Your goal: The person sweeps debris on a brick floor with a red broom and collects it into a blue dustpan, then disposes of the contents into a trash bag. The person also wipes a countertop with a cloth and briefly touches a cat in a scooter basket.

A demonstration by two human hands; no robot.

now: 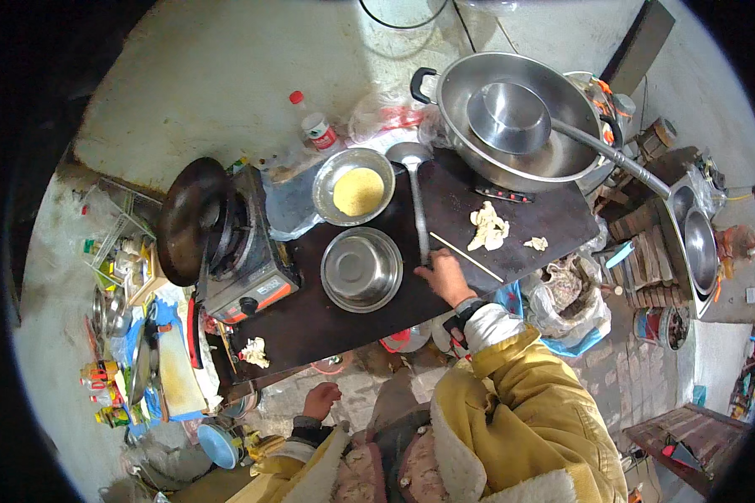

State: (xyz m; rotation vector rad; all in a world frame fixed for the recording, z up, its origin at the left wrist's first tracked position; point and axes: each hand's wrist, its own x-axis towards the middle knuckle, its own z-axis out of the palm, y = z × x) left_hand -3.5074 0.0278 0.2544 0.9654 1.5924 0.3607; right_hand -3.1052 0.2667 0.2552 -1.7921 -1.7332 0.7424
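My right hand (pixel 445 276) is over the front of the dark tabletop (pixel 365 336), thumb and fingers at the handle end of a metal ladle (pixel 418 204). Whether it grips the handle is unclear. Just right of the fingers lies a single chopstick (pixel 465 256). Below the table's front edge hangs my left hand (pixel 321 401), fingers loosely bent, with nothing visible in it. A metal bowl (pixel 354 188) holds yellow liquid or batter. In front of it stands a bare steel bowl (pixel 362 270). Crumpled whitish scraps (pixel 489 226) lie to the right.
A large two-handled wok (pixel 516 170) at the back right contains a long-handled steel scoop (pixel 509 119). On the left, a dark pan (pixel 192 220) leans on a portable gas stove (pixel 251 283). A red-capped bottle (pixel 318 129) stands by the wall. A plastic-lined bag (pixel 566 302) sits beyond the right edge.
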